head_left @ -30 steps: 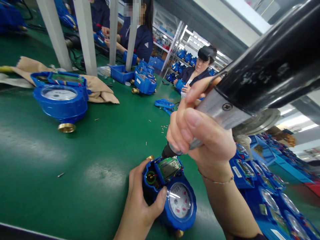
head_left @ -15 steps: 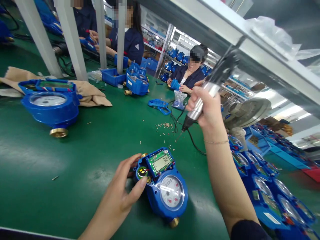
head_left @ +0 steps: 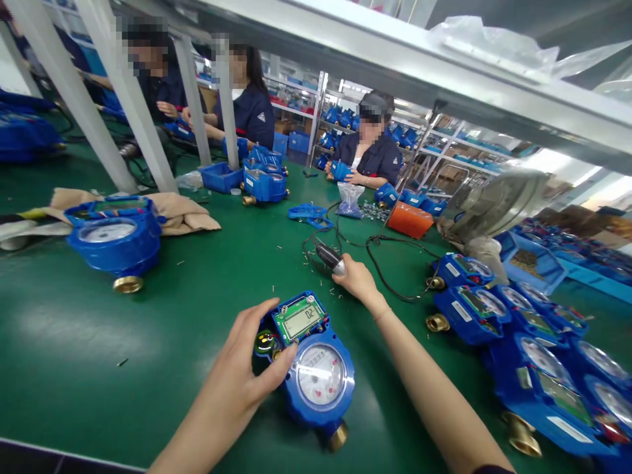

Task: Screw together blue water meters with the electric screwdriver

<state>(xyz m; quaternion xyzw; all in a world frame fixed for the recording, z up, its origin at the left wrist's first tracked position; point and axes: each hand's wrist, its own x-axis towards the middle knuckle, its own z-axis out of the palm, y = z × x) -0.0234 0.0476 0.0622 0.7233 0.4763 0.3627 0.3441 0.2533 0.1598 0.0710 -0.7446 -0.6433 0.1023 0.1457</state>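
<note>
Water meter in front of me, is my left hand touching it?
Touching: the head view shows the left hand clasping the side of the blue water meter.

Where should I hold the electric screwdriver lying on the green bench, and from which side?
Take the electric screwdriver by its silver barrel from the right, where the right hand touches it; it lies on its side, black end leftward.

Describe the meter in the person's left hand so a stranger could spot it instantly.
On the green workbench, go to the near edge in front of the person. The blue water meter there sits in the person's left hand, brass fitting toward the person. Unlike the meters massed to its right, it lies apart, with a green circuit board and digital display above its dial.
</note>
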